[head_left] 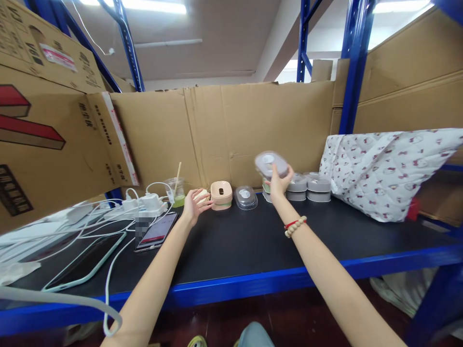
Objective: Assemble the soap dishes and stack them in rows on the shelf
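My right hand grips a container with a clear plastic lid, slightly blurred, raised over the back of the table. Below and beside it stand stacked grey containers with clear lids. My left hand has its fingers stretched out and apart, close to a small cream-coloured piece that it partly hides. Just right of those fingers sits a peach-coloured box with a dark oval opening on top. Between the hands, a clear plastic lid or shallow container lies on the black table.
Left of my hands are a phone with a lit screen, a phone in a mint case, white chargers and cables, and a cup of green drink with a straw. A patterned quilted bag stands right; cardboard walls the back.
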Demonstrator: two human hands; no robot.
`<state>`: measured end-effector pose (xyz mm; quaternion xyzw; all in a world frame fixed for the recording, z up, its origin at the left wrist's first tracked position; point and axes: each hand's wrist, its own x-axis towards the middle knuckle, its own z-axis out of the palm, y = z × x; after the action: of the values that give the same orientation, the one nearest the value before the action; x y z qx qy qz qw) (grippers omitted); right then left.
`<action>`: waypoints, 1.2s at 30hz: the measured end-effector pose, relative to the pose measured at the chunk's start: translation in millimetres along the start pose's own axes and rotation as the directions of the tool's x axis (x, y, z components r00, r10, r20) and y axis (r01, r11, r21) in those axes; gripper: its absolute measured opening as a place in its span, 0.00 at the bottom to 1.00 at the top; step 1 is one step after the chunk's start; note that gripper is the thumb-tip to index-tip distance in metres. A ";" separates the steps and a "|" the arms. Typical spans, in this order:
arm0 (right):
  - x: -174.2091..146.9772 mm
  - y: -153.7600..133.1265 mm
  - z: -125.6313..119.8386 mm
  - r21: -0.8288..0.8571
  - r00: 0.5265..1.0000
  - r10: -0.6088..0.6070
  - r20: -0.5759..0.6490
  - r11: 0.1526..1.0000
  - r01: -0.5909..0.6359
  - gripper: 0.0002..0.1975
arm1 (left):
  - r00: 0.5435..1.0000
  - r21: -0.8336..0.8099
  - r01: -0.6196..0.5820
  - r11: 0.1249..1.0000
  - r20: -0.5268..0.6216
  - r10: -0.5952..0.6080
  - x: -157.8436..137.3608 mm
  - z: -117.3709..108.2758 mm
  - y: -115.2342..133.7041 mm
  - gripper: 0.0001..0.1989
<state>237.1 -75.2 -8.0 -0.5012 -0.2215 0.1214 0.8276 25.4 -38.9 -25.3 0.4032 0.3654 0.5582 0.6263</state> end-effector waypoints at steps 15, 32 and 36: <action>61.2 4.9 -56.4 -0.396 0.870 -0.142 -0.473 0.916 -0.066 0.40 | 1.000 -0.008 0.007 1.000 -0.027 -0.007 0.8 -0.9 0.2 0.11; 47.2 -4.0 -56.3 -0.399 0.872 -0.138 -0.470 0.914 -0.071 0.17 | 0.999 0.003 0.033 0.999 -0.013 -0.033 -0.7 -0.3 0.5 0.13; 49.7 4.3 -56.4 -0.491 0.887 -0.161 -0.432 0.867 -0.082 0.24 | 0.999 0.008 0.032 0.999 -0.007 -0.032 -1.4 0.1 0.4 0.13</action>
<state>308.1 -95.9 -22.1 -0.7062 -0.0535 -0.0791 0.7015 25.2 -40.3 -24.8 0.3981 0.3762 0.5479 0.6323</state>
